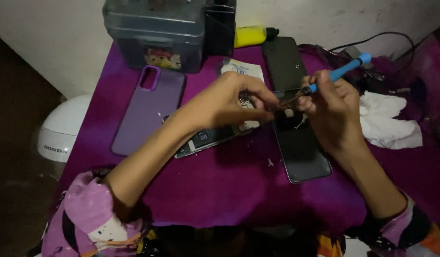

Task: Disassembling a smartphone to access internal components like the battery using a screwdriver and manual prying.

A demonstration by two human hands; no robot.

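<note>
Screwdriver tip meets small part between both hands, above the phone parts

Screwdriver [335,76] position first: I see it pinched in my right hand [332,107], fingers pressed together around the lower end of the blue handle. Its long axis runs on a slant, from the blue cap at upper right, down and to the left, where the thin metal shaft ends close to the fingertips of my left hand [229,100]. So the tool points left and slightly down, toward the left hand.

Left hand: thumb and forefinger are drawn together in a pinch just at the screwdriver's tip. Something small and dark appears to sit there, but it is too small and dim for me to say what it is, or whether the fingers truly clamp it. Of the two hands, the left is the nearer to the tip; the right sits just behind it along the shaft.

Below the meeting point lies a dark phone [303,147], its long axis running away from me and tilted slightly. An opened phone body [205,139] lies under the left wrist, slanting from lower left to upper right.

Surroundings: purple phone case [148,112] well to the left on the purple cloth [239,190]; crumpled white tissue [391,121] to the right; grey plastic box [153,33] and yellow bottle [251,35] at the far edge.
</note>
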